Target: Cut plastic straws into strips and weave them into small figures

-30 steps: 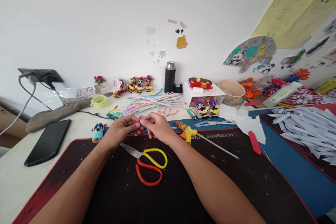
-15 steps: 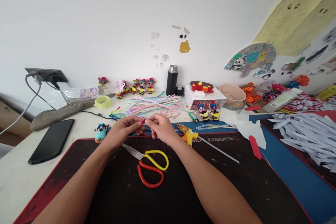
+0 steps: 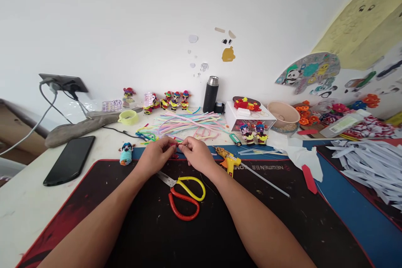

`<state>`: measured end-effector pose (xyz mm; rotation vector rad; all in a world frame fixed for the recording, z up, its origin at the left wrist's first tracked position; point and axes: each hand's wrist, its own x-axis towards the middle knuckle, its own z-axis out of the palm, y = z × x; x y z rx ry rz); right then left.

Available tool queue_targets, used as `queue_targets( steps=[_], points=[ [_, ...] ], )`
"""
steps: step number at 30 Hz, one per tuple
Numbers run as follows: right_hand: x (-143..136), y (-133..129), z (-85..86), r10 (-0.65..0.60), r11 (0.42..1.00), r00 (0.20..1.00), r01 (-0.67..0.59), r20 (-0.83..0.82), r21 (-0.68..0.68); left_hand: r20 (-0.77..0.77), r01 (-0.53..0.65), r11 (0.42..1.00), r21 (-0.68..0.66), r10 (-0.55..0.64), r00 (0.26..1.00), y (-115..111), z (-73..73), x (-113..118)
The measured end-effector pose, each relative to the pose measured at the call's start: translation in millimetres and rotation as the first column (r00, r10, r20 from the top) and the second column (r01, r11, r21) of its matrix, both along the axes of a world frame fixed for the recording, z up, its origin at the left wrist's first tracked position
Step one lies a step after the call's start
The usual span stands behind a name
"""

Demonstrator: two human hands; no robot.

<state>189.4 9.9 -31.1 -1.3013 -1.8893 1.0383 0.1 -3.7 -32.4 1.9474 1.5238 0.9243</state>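
My left hand point(image 3: 157, 154) and my right hand point(image 3: 198, 153) meet above the back of the black desk mat, fingers pinched together. Between their fingertips is a small red fuzzy piece point(image 3: 177, 144), which looks like pipe cleaner; most of it is hidden. Another dark red bit shows just beneath the fingers. Scissors with one yellow and one red handle point(image 3: 184, 217) lie on the mat below my hands. A yellow glue gun point(image 3: 231, 161) with a clear glue stick rests right of my right hand. To the left stands a small light-blue figure point(image 3: 126, 153).
Pastel pipe cleaners point(image 3: 188, 123) are heaped behind my hands. A black thermos point(image 3: 210, 95), a white box point(image 3: 234, 118) and several small figures point(image 3: 175, 101) stand near the wall. A phone point(image 3: 69, 161) lies left, white paper strips point(image 3: 370, 171) right.
The view has turned slightly, so everything sits a little further right in it. My fingers have shifted a little around the red piece, which stays between them.
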Motion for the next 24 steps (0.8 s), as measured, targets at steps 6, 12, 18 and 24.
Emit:
queue_targets(
  steps=[6,12,18,24],
  points=[
    [-0.3,-0.5,-0.1,0.004,1.0,0.999,-0.004,0.04,-0.011,0.055,0.007,0.999,-0.037,-0.005,0.998,1.0,-1.4,0.7],
    [-0.6,-1.6,0.1,-0.014,0.995,0.985,-0.003,0.172,0.102,0.046,-0.005,0.999,-0.049,0.008,0.999,1.5,0.6,0.2],
    [-0.9,-1.4,0.8,-0.031,0.992,0.972,0.002,0.232,0.124,-0.021,-0.007,1.0,-0.014,0.006,1.0,2.2,-3.7,0.3],
    [-1.9,0.1,-3.0,-0.022,0.987,0.966,-0.02,0.258,0.159,-0.045,-0.005,1.0,-0.004,0.005,0.999,2.0,-4.0,3.2]
  ],
)
